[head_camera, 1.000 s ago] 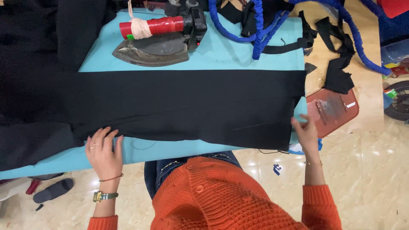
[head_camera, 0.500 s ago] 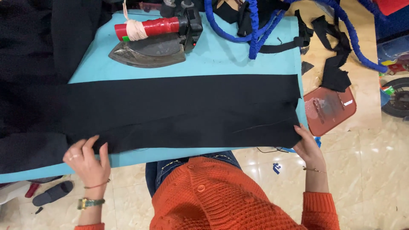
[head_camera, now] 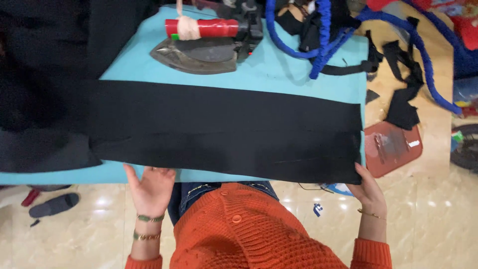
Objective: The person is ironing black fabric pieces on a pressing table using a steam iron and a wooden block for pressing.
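A long black cloth [head_camera: 224, 129] lies flat across a turquoise ironing board [head_camera: 279, 69]. My left hand [head_camera: 149, 188] is at the board's near edge, palm up, fingers under the cloth's near hem; whether it grips is unclear. My right hand [head_camera: 367, 188] touches the cloth's near right corner with its fingertips. A heavy metal iron [head_camera: 206, 42] with a red-taped handle rests on the board beyond the cloth, away from both hands.
A blue wrapped hose [head_camera: 318, 47] loops at the board's far right and runs down over the floor. Black fabric scraps [head_camera: 401, 107] and a red flat tray [head_camera: 393, 147] lie on the tiled floor at right. More black cloth [head_camera: 45, 74] is piled at left. A dark slipper [head_camera: 52, 204] lies under the board.
My left hand has slid off the top of the cloth to the board's near edge and turned palm up. My right hand has come down to the cloth's near right corner.
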